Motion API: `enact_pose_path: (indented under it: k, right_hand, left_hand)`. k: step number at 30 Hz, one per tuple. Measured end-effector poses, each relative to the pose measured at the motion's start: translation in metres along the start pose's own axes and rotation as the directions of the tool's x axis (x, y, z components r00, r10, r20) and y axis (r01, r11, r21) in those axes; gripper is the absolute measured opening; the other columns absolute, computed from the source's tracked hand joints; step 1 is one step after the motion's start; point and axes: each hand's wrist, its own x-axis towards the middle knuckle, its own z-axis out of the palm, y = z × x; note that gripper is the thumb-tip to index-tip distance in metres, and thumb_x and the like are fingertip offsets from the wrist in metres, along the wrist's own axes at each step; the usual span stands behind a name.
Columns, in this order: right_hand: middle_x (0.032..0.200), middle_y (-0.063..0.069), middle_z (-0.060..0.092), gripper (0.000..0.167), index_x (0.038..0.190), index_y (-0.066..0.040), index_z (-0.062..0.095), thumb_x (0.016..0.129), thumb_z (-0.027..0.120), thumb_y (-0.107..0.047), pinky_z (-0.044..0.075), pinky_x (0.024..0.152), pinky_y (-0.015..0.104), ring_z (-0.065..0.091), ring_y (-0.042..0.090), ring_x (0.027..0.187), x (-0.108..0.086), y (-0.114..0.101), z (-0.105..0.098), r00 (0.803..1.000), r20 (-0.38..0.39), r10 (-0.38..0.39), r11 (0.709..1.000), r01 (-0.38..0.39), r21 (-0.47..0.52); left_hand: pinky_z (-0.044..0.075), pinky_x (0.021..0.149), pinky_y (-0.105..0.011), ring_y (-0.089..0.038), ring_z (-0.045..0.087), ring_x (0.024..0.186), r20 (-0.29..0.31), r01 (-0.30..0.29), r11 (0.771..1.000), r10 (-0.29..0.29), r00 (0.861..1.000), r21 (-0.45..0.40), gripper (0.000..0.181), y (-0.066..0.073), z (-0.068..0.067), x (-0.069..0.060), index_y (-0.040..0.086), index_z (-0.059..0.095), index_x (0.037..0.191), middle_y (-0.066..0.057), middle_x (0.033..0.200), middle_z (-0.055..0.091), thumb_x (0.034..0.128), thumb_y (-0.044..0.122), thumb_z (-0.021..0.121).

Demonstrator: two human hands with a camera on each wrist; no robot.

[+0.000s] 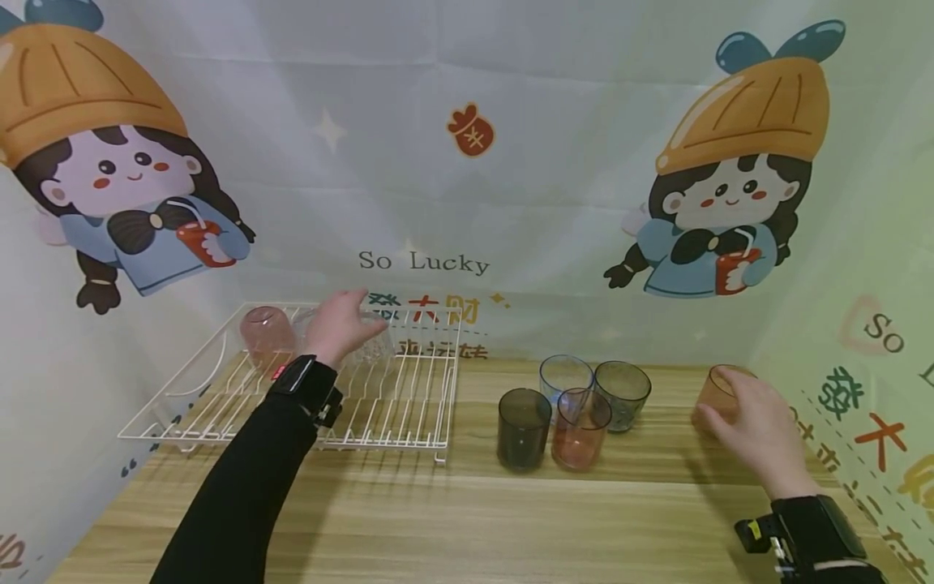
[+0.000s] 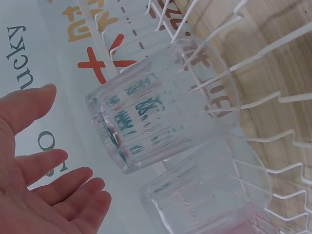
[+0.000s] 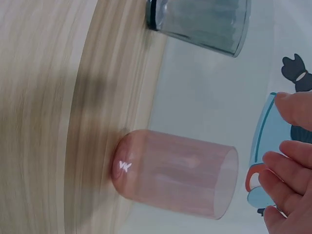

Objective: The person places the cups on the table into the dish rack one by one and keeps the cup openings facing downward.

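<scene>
Over the white wire rack, my left hand [image 1: 339, 328] hovers beside a clear glass [image 2: 165, 107], its fingers loosely spread and apart from the glass. That glass stands upside down on the wires, a second clear glass [image 2: 204, 187] next to it. Farther left on the rack is an upside-down pink glass [image 1: 267, 331]. On the right, my right hand [image 1: 762, 426] is close to a pinkish-amber glass [image 3: 175, 173] standing upright on the table. In the right wrist view, the relaxed fingers [image 3: 280, 187] are beyond the glass's rim, with nothing held.
Between the hands, several tumblers stand close together: a dark grey one [image 1: 524, 430], a reddish one [image 1: 581, 438], a blue-rimmed clear one [image 1: 565, 375] and a smoky one [image 1: 623, 395]. The rack [image 1: 409, 444] occupies the wooden table's left side. A printed cloth [image 1: 547, 186] hangs behind.
</scene>
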Motion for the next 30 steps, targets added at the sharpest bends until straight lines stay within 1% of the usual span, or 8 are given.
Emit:
enact_pose_path:
  k: [5,19,22,23,25,27,29,30]
  right_hand:
    - [0.119,0.033,0.054,0.058,0.124,0.009,0.051,0.076,0.076,-0.013,0.039,0.087,0.06,0.048,0.05,0.104,0.001,0.005,0.001,1.0,0.018,0.009,1.0,-0.009,-0.016]
    - [0.116,0.031,0.057,0.056,0.12,0.008,0.055,0.074,0.078,-0.013,0.04,0.085,0.06,0.051,0.049,0.101,0.002,0.016,0.006,1.0,0.018,-0.011,0.998,0.011,-0.054]
    - [0.117,0.031,0.057,0.056,0.121,0.008,0.055,0.074,0.077,-0.014,0.04,0.086,0.06,0.05,0.05,0.102,0.002,0.017,0.007,1.0,0.028,0.0,0.998,0.001,-0.067]
    - [0.116,0.032,0.057,0.056,0.121,0.009,0.054,0.075,0.077,-0.015,0.04,0.086,0.06,0.05,0.05,0.101,0.002,0.017,0.007,0.999,0.033,0.006,0.997,-0.004,-0.071]
    - [0.115,0.032,0.057,0.056,0.12,0.009,0.054,0.075,0.076,-0.015,0.04,0.086,0.061,0.05,0.051,0.101,0.002,0.017,0.007,0.999,0.042,0.016,0.997,-0.012,-0.082]
    - [0.113,0.033,0.058,0.055,0.12,0.01,0.055,0.075,0.076,-0.014,0.04,0.085,0.061,0.051,0.051,0.1,0.002,0.017,0.007,0.998,0.05,0.024,0.996,-0.02,-0.09]
    - [0.112,0.032,0.059,0.054,0.119,0.01,0.055,0.076,0.076,-0.014,0.041,0.085,0.06,0.052,0.05,0.099,0.002,0.016,0.006,0.998,0.057,0.033,0.995,-0.028,-0.093]
    - [0.111,0.032,0.06,0.053,0.119,0.009,0.055,0.076,0.075,-0.014,0.041,0.084,0.06,0.052,0.05,0.098,0.003,0.016,0.006,0.997,0.062,0.038,0.995,-0.032,-0.093]
  left_hand:
    - [0.03,0.111,-0.052,-0.042,0.033,0.133,-0.011,-0.002,1.0,0.002,1.0,0.005,0.068,0.001,-0.003,0.0,0.002,0.031,0.146,-0.025,0.145,0.036,0.0919,0.032,0.059]
    - [0.028,0.112,-0.052,-0.042,0.031,0.135,-0.014,-0.006,0.999,0.005,1.0,-0.032,0.068,0.004,-0.011,-0.002,0.002,0.03,0.146,-0.025,0.145,0.035,0.0928,0.033,0.058]
    - [0.029,0.111,-0.053,-0.042,0.03,0.135,-0.011,0.001,0.999,-0.001,1.0,-0.036,0.071,0.002,-0.012,-0.001,0.004,0.03,0.146,-0.025,0.145,0.035,0.0917,0.04,0.058]
    - [0.031,0.109,-0.053,-0.041,0.031,0.134,-0.021,-0.008,0.999,0.008,1.0,-0.038,0.074,-0.006,-0.007,0.005,0.006,0.03,0.147,-0.024,0.145,0.036,0.0907,0.044,0.058]
    - [0.031,0.109,-0.053,-0.041,0.031,0.134,-0.014,-0.006,0.999,0.006,1.0,-0.041,0.078,-0.011,-0.004,0.01,0.008,0.03,0.147,-0.023,0.145,0.036,0.0887,0.052,0.057]
    - [0.031,0.109,-0.053,-0.04,0.03,0.135,-0.009,-0.011,0.999,0.011,1.0,-0.041,0.082,-0.021,0.003,0.018,0.012,0.029,0.148,-0.021,0.146,0.036,0.0862,0.059,0.055]
    - [0.03,0.109,-0.054,-0.039,0.03,0.136,-0.011,-0.021,0.999,0.02,1.0,-0.046,0.085,-0.033,0.012,0.029,0.015,0.028,0.149,-0.019,0.147,0.035,0.0842,0.064,0.053]
    - [0.031,0.108,-0.054,-0.039,0.03,0.136,-0.009,-0.019,0.999,0.018,1.0,-0.044,0.084,-0.034,0.013,0.031,0.015,0.028,0.149,-0.019,0.147,0.036,0.0845,0.063,0.053]
